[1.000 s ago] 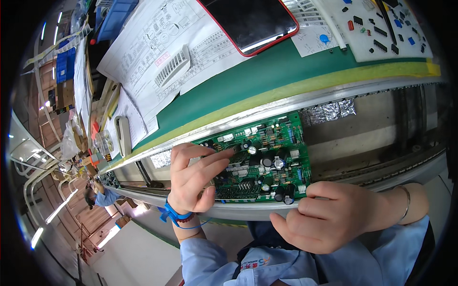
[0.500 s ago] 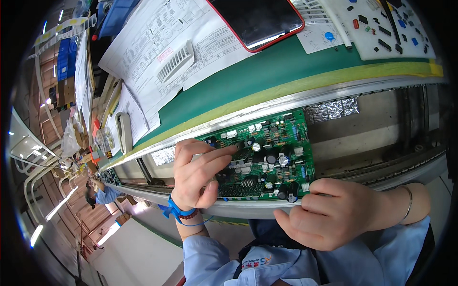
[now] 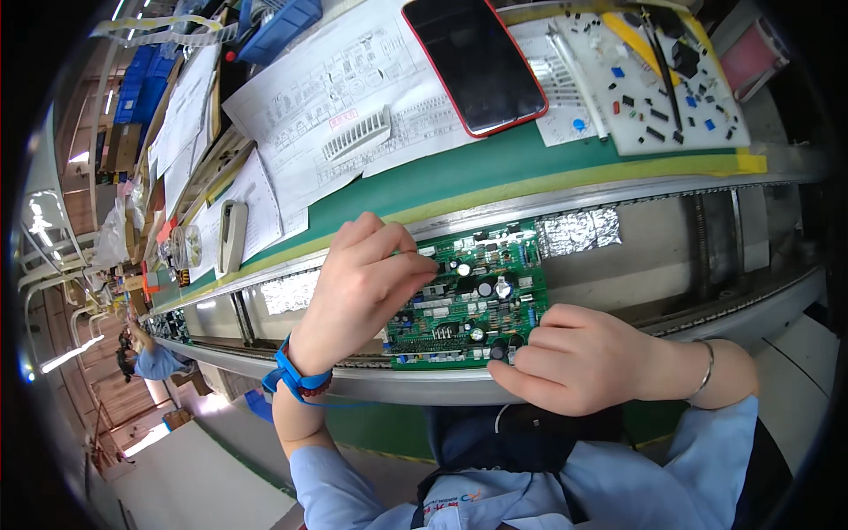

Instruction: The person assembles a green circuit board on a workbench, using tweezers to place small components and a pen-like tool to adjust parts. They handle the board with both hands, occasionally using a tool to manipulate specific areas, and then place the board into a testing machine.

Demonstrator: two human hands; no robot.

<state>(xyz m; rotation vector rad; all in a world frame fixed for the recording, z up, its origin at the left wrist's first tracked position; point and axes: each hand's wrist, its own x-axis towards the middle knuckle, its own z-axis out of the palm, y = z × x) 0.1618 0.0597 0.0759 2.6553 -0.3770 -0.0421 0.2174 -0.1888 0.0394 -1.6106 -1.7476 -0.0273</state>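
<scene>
A green circuit board (image 3: 473, 296) crowded with capacitors and connectors lies flat in the metal conveyor channel (image 3: 671, 265), just in front of the person, between the two steel rails. The left hand (image 3: 358, 287) rests over the board's left edge with its fingers curled together, the fingertips pressing down on a white connector near the upper left of the board; whether a small part is pinched there cannot be told. A blue strap (image 3: 291, 375) circles that wrist. The right hand (image 3: 565, 358) lies on the near rail, fingers loosely bent, its fingertips touching the dark round components at the board's lower right corner; a thin bracelet (image 3: 705, 371) sits on the wrist. Crumpled foil (image 3: 579, 231) lines the channel just right of the board. Beyond the rail, on the green bench mat (image 3: 495, 177), lie printed diagram sheets (image 3: 353, 97), a white comb-like part (image 3: 356, 134) and a dark phone in a red case (image 3: 477, 62). Farther right, a white tray (image 3: 671, 106) holds scattered small black, blue and red components. At the top left stands a blue bin (image 3: 278, 26); its contents are not clear.
</scene>
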